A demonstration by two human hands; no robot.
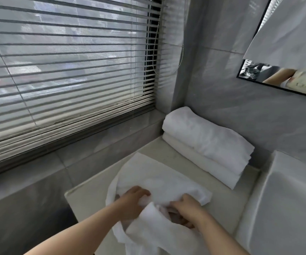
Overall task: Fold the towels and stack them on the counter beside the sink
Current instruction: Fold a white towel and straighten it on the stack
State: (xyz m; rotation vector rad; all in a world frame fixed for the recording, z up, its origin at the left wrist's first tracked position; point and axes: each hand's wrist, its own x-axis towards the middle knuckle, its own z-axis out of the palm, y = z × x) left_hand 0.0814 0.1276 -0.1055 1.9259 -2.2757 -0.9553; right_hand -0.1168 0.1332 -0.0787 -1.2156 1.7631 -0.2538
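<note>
1. Two bare hands work one loose white towel [157, 179] at the near end of the pale counter [91, 197]. The left hand [133, 202] has its fingers curled down into a bunched ridge of the cloth and grasps it from above.
2. The right hand [187, 207], just beside the left, bends its fingers under a raised fold of the same towel and clasps it. The cloth partly hides its fingertips.
3. A thick flap of the towel stands up between the two hands. The far part lies flat on the counter, with one corner pointing toward the window wall. The near part is rumpled and runs out of the bottom of the view.
4. Behind the loose towel and apart from it, a stack of folded towels [203, 142] sits at the back of the counter against the grey tiled wall [240, 107]. There are two white towels, one squarely on the other, with their rounded folds facing the window.
5. To the right of the counter stands the white sink [286, 208], whose straight rim runs alongside the counter's edge. The folded stack ends just beside the sink's far corner.
6. On the left, slatted window blinds [65, 70] hang down to a grey sill [111, 129], with a bead cord [155, 43] hanging at their right edge.
7. A black-framed mirror [277, 78] hangs on the wall at the upper right, above the sink.
</note>
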